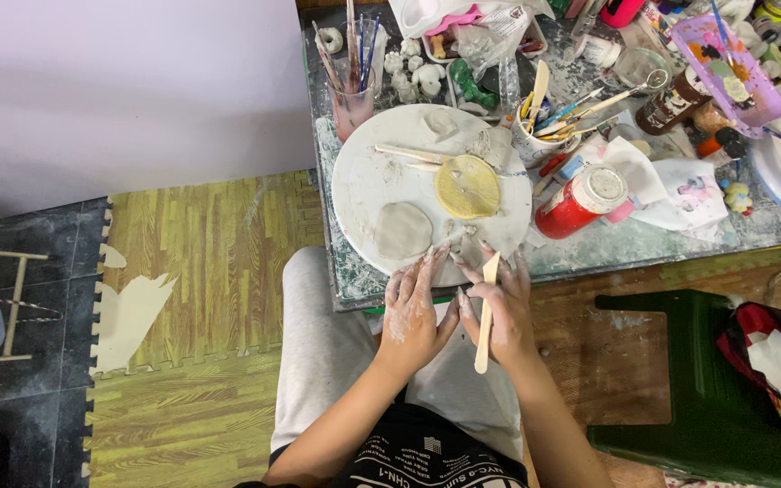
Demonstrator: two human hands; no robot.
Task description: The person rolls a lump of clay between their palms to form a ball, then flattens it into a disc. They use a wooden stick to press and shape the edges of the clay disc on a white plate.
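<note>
Grey clay smears coat both hands, which work at the six o'clock edge of the round white turntable board point(363, 172). The left hand point(413, 312) lies palm down, fingers loosely spread and holding nothing, its tips touching the board's rim just below the flat grey clay disc point(402, 229). The right hand point(501, 312) has its fingers curled round a pale wooden modelling stick point(486, 312), upper tip pointing to twelve o'clock toward a small lump of clay at the rim; whether the tip touches that lump I cannot tell.

At three o'clock from the grey disc sits a round yellow textured pad point(467, 187), with two more wooden tools point(410, 154) lying at eleven o'clock from it. A red paint jar with a white lid point(583, 201) stands off the board at three o'clock.

To do this well, I judge the free hand should steady the clay near the rim while the stick works with light, shallow strokes. Keeping the wrist low would stop the tool skidding off the board's edge.
</note>
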